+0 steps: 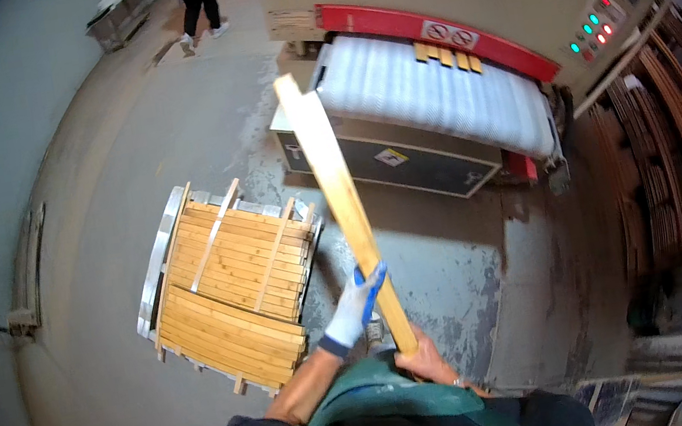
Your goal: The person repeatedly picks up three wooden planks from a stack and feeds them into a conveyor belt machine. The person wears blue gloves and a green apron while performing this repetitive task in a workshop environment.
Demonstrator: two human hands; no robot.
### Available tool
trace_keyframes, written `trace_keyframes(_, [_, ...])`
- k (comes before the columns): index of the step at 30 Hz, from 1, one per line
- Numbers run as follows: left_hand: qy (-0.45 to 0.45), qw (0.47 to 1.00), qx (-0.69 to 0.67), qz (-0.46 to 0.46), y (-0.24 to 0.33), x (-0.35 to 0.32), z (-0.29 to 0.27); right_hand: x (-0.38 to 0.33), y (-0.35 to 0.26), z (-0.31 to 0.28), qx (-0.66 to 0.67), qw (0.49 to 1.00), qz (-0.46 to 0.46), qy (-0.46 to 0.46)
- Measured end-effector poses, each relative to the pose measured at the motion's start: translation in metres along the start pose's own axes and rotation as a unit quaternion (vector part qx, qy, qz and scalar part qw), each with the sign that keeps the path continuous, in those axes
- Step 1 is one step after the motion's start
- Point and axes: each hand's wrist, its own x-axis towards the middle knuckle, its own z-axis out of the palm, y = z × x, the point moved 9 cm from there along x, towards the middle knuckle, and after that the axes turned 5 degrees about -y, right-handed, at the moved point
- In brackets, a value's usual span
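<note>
Long wooden slat (340, 204) held up, both hands clamped on its near end.
Gloved left hand (354, 310), bare right hand (427, 364); far end could swing, striking the sanding machine (430, 103).

— Open floor (170, 133) ahead and to the left, bare concrete running up past the stack of slats (233, 286) toward a person (196, 1) walking far off

— Blocked on the right?

— Yes: sanding machine (430, 103) with its white belt straight ahead, racks of curved wood (667, 155) beyond it. Only a narrow strip of floor between stack and machine, crossed by the long plank (337, 187) raised in both hands
</note>
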Motion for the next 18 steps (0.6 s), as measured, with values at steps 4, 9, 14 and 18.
trace_keyframes(4, [-0.119,0.991,-0.041,0.036,0.006,0.039,0.032,0.02,-0.006,-0.028,0.052,0.997,-0.039,0.033])
trace_keyframes(9, [-0.27,0.869,0.385,0.155,-0.016,-0.028,0.064,0.036,0.019,-0.036,0.368,0.927,0.014,0.066])
trace_keyframes(14, [-0.256,0.922,0.256,0.136,-0.027,-0.061,0.061,0.04,0.016,-0.045,0.401,0.908,0.035,0.117])
trace_keyframes(18, [-0.251,0.906,0.251,0.232,-0.009,-0.054,0.063,0.042,0.005,-0.059,0.372,0.911,0.011,0.176])
